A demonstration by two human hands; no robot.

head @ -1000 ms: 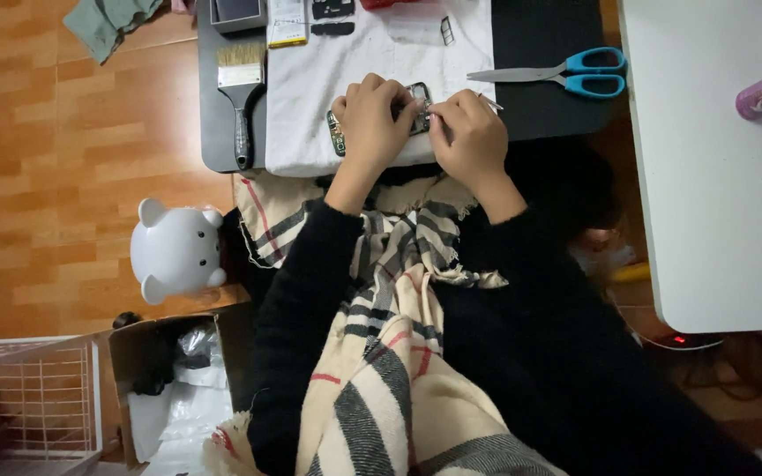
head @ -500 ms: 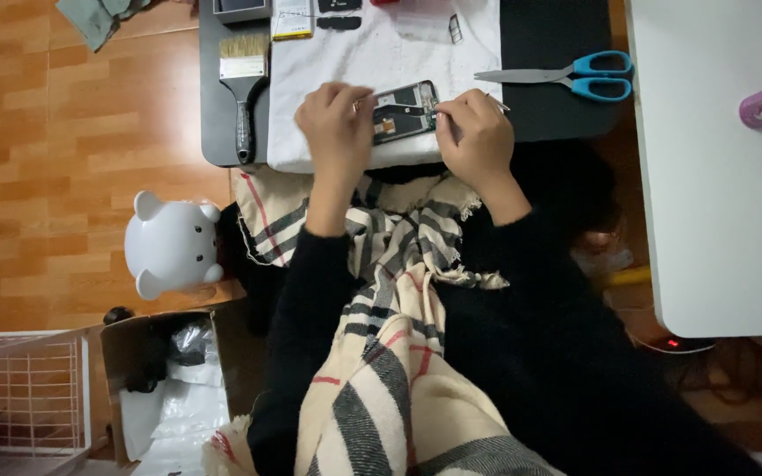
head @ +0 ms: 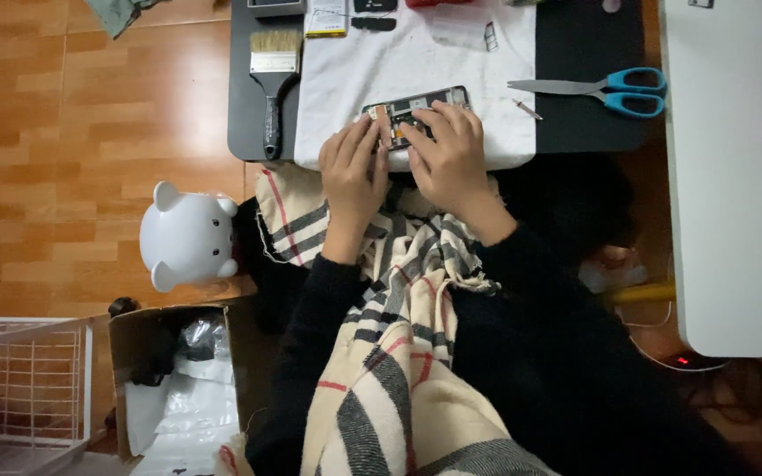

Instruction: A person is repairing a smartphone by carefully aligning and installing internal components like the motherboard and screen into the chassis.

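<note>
Black opened phone (head: 416,110) lengthwise left-to-right

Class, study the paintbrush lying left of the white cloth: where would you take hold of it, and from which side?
Probably grip the paintbrush by its black handle, coming from the near edge of the dark mat. The handle points toward the person, bristles away, and lies clear beside the white cloth.

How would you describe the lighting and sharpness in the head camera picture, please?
Head view: even, soft light with no hard shadows; the white cloth is bright but not blown out. The left hand and right hand on the opened phone are fairly sharp. The black sleeves lose detail; the edges bend slightly.
</note>
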